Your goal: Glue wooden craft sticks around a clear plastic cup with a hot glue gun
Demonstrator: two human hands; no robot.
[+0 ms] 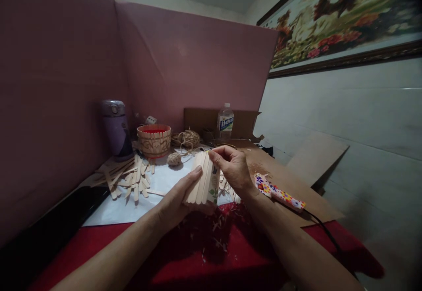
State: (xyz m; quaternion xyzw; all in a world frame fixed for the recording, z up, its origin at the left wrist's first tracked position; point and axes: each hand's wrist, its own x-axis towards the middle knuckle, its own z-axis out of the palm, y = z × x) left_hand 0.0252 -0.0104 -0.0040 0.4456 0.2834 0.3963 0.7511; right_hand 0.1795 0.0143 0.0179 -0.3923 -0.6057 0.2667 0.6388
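My left hand (180,198) is wrapped around a small container, its thumb lying on the craft sticks (199,183) that stand side by side along its wall. To the right of these sticks, a strip of the container's printed side (215,185) shows, with green leaves on it. My right hand (233,168) is closed in a pinch at the container's upper edge, by the top end of the rightmost craft stick. Its fingertips hide part of that end. Loose craft sticks (136,177) lie in a pile to the left, on a white sheet (123,209).
Behind stand a purple flask (116,130), a stick-covered basket (154,141), twine (187,139), a twine ball (174,159) and a plastic bottle (226,121). A flower-patterned glue gun (280,194) with a black cord lies on cardboard (296,181) at right. Scraps litter the red cloth (184,256).
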